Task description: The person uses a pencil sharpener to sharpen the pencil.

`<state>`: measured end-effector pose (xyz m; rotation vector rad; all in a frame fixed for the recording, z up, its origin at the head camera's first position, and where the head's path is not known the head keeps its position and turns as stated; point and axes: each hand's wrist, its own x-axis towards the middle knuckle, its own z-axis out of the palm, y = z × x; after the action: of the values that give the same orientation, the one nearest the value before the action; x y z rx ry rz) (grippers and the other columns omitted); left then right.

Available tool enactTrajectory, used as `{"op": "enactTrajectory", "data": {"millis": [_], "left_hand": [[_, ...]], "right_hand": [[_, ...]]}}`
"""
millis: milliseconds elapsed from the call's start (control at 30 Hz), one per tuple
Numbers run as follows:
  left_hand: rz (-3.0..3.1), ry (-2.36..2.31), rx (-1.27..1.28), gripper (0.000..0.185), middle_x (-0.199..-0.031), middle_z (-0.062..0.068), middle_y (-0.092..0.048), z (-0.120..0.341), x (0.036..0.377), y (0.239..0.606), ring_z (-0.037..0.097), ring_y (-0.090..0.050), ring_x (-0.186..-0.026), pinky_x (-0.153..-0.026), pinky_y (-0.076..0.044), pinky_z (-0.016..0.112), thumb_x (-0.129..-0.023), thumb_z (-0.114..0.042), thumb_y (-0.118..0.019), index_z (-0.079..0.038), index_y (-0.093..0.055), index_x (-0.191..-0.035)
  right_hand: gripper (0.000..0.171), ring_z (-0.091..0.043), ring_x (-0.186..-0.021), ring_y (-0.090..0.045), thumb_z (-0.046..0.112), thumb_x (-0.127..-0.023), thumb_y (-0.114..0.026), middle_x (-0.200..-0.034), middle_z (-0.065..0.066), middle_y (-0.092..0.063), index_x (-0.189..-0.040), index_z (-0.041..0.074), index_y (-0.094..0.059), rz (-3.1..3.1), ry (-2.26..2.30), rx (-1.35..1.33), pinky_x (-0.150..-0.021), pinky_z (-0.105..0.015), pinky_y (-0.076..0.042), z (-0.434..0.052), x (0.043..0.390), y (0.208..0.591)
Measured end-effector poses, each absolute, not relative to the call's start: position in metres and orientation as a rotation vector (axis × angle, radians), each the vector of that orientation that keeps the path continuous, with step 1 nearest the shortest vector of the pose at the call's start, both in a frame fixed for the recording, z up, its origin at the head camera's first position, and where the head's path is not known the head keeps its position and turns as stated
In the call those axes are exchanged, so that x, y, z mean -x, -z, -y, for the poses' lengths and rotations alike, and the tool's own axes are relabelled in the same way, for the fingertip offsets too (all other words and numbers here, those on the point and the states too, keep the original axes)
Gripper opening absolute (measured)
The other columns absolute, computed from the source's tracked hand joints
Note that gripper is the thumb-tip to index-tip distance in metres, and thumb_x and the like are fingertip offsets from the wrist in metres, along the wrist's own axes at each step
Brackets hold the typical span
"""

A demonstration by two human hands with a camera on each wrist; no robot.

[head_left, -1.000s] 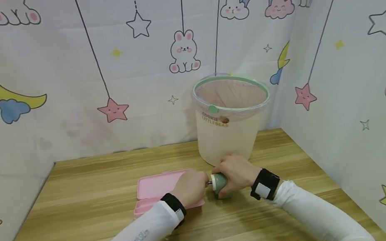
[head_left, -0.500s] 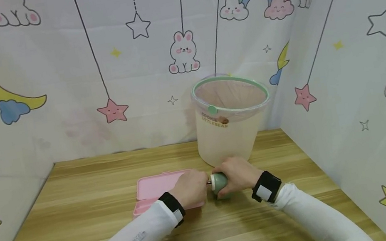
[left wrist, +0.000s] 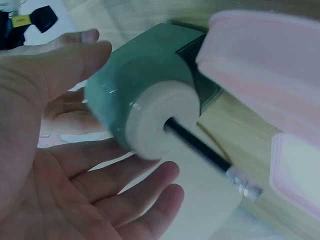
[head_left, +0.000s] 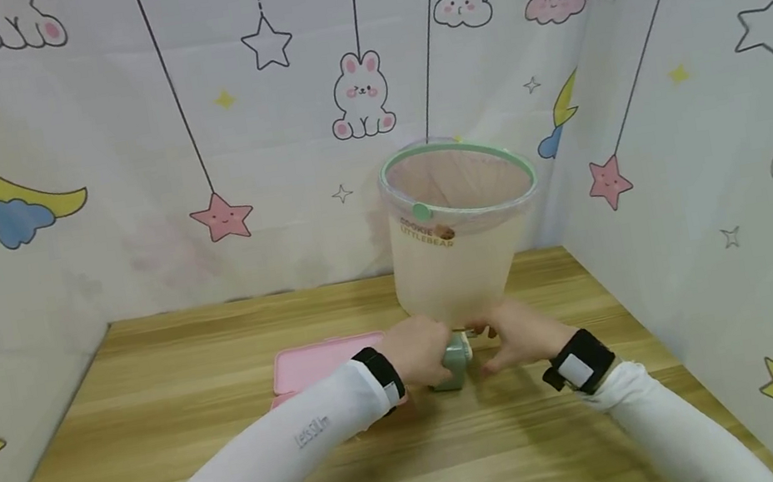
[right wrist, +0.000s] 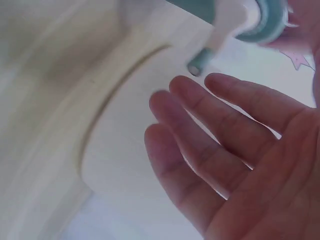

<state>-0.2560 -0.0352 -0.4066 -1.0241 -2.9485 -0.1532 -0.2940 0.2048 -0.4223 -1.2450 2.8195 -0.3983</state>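
The main risk, as I judge it, is the green sharpener (head_left: 453, 361) tipping or skating off across the worktop (head_left: 175, 392). My left hand (head_left: 414, 356) is only cupped about it, thumb above and fingers loose beneath, and in the left wrist view I see no firm clasp, though the blur there means I cannot be sure the thumb is touching. The black pencil (left wrist: 200, 147) stands out of the cream face of the sharpener (left wrist: 145, 95). Its metal-capped end points away toward the pink case (left wrist: 265, 55), so a knock from either hand could lever it sideways and snap the lead inside. My right hand (head_left: 516, 337) has an open grip, with fingers straight and holding nothing. It sits just beside the pale bin (head_left: 460, 271), and a careless sweep could shove the bin or catch its liner. From the head view the sharpener stands on the worktop at three o'clock of my left hand and nine o'clock of my right, between the two. The bin rises just behind it at twelve o'clock. The pink case (head_left: 315, 363) lies flat at nine o'clock of the sharpener, partly under my left wrist.
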Motion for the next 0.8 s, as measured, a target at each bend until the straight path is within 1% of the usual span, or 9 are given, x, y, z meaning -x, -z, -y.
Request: {"op": "enactTrajectory", "data": {"millis": [67, 133, 267, 367, 467, 533, 633, 800], "left_hand": [[2.967, 0.156, 1.019, 0.026, -0.084, -0.006, -0.071, 0.030, 0.261, 0.412, 0.011, -0.060, -0.072, -0.063, -0.051, 0.030, -0.084, -0.032, -0.094, -0.017, -0.073, -0.091], [2.957, 0.140, 1.031, 0.026, -0.084, -0.006, -0.073, 0.027, 0.263, 0.415, 0.012, -0.062, -0.073, -0.064, -0.052, 0.030, -0.084, -0.031, -0.094, -0.018, -0.074, -0.090], [2.918, 0.087, 1.057, 0.028, -0.088, -0.007, -0.075, 0.019, 0.265, 0.419, 0.012, -0.066, -0.077, -0.070, -0.056, 0.031, -0.084, -0.035, -0.095, -0.019, -0.075, -0.093], [2.926, 0.089, 1.041, 0.032, -0.082, -0.009, -0.069, 0.015, 0.264, 0.418, 0.010, -0.061, -0.073, -0.066, -0.052, 0.029, -0.083, -0.038, -0.097, -0.020, -0.071, -0.088], [2.952, 0.130, 1.022, 0.039, -0.072, -0.011, -0.056, 0.013, 0.265, 0.417, 0.008, -0.051, -0.065, -0.058, -0.042, 0.025, -0.083, -0.038, -0.097, -0.021, -0.063, -0.076], [2.963, 0.141, 1.022, 0.043, -0.068, -0.012, -0.049, 0.014, 0.266, 0.417, 0.008, -0.046, -0.061, -0.055, -0.037, 0.024, -0.083, -0.037, -0.096, -0.022, -0.058, -0.072], [2.961, 0.145, 1.030, 0.044, -0.067, -0.012, -0.048, 0.016, 0.268, 0.417, 0.008, -0.045, -0.060, -0.054, -0.036, 0.024, -0.082, -0.035, -0.096, -0.022, -0.056, -0.070], [2.952, 0.159, 1.020, 0.039, -0.070, -0.011, -0.053, 0.021, 0.270, 0.415, 0.009, -0.049, -0.063, -0.057, -0.040, 0.025, -0.079, -0.034, -0.098, -0.021, -0.062, -0.074]], "right_hand": [[0.045, -0.031, -0.094, -0.080, 0.016, -0.084, -0.097, -0.115, -0.013, -0.082, -0.125, 0.008, -0.079, -2.834, 0.382, 1.319, -0.081, -0.035, -0.065, -0.203, 0.296, 0.427], [0.027, -0.027, -0.086, -0.079, 0.008, -0.088, -0.091, -0.104, -0.010, -0.083, -0.114, 0.009, -0.081, -2.872, 0.349, 1.378, -0.075, -0.032, -0.063, -0.201, 0.297, 0.433], [0.010, -0.018, -0.074, -0.075, 0.003, -0.091, -0.088, -0.087, -0.004, -0.081, -0.097, 0.010, -0.085, -2.976, 0.294, 1.471, -0.069, -0.029, -0.060, -0.200, 0.298, 0.442], [0.011, -0.008, -0.067, -0.066, 0.003, -0.088, -0.091, -0.077, 0.001, -0.076, -0.090, 0.013, -0.087, -3.022, 0.302, 1.527, -0.064, -0.025, -0.055, -0.200, 0.299, 0.448], [0.022, -0.002, -0.063, -0.049, -0.003, -0.086, -0.087, -0.068, 0.005, -0.063, -0.078, 0.016, -0.082, -3.013, 0.351, 1.544, -0.060, -0.022, -0.044, -0.200, 0.301, 0.455], [0.027, 0.000, -0.063, -0.042, -0.006, -0.085, -0.085, -0.065, 0.006, -0.057, -0.072, 0.016, -0.078, -3.001, 0.390, 1.530, -0.060, -0.021, -0.040, -0.199, 0.301, 0.460], [0.031, 0.000, -0.064, -0.040, -0.007, -0.085, -0.084, -0.064, 0.007, -0.056, -0.067, 0.015, -0.073, -2.992, 0.403, 1.520, -0.060, -0.021, -0.039, -0.197, 0.301, 0.465], [0.029, 0.000, -0.066, -0.048, -0.002, -0.085, -0.089, -0.066, 0.006, -0.062, -0.069, 0.017, -0.075, -2.990, 0.367, 1.578, -0.062, -0.022, -0.044, -0.194, 0.299, 0.472]]}}
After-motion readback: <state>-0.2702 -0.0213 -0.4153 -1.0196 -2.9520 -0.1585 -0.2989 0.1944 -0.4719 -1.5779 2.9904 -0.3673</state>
